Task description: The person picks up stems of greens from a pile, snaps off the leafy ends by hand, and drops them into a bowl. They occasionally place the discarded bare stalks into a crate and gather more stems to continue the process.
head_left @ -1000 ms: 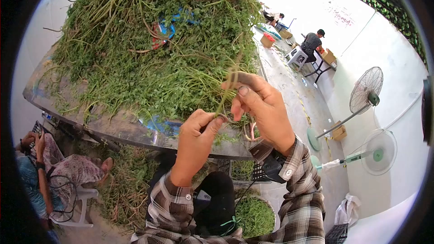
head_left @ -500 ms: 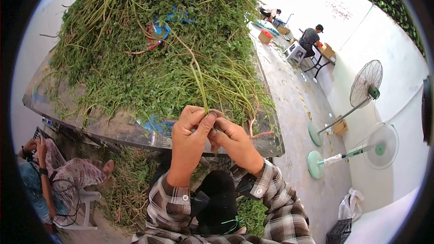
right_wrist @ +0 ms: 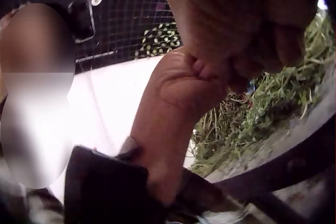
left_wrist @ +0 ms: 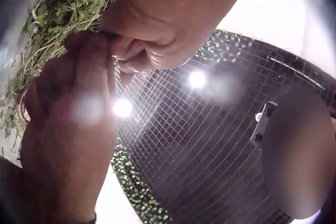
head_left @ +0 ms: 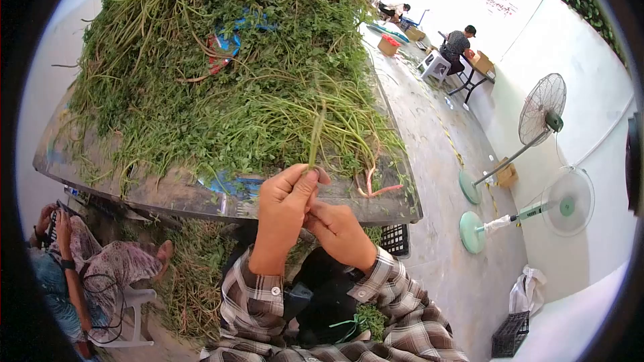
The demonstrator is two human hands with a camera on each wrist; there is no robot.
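In the head view my left hand (head_left: 285, 211) is raised above the near edge of the table (head_left: 161, 198). Its thumb and fingers pinch a few green plant stems (head_left: 316, 137), which point upward toward the heap. Just below and to the right, my right hand (head_left: 343, 231) has its fingers curled at the lower part of the stems, its fingertips partly hidden behind the left hand. Both wrist views show the two hands close together with bent fingers. A large heap of leafy green plants (head_left: 228, 94) covers most of the table. A pinkish stem (head_left: 381, 191) lies at the right corner.
On the left a seated person (head_left: 74, 275) sits on a white plastic chair (head_left: 137, 315). More plants (head_left: 194, 275) lie on the floor below the table. Two fans (head_left: 547, 107) stand at right, near a black crate (head_left: 511, 335). Another person (head_left: 458, 47) works at a far table.
My right hand has come down from its raised spot at the right to the left hand, then slightly lower. The left hand keeps its pinch; the stems now lean slightly right.
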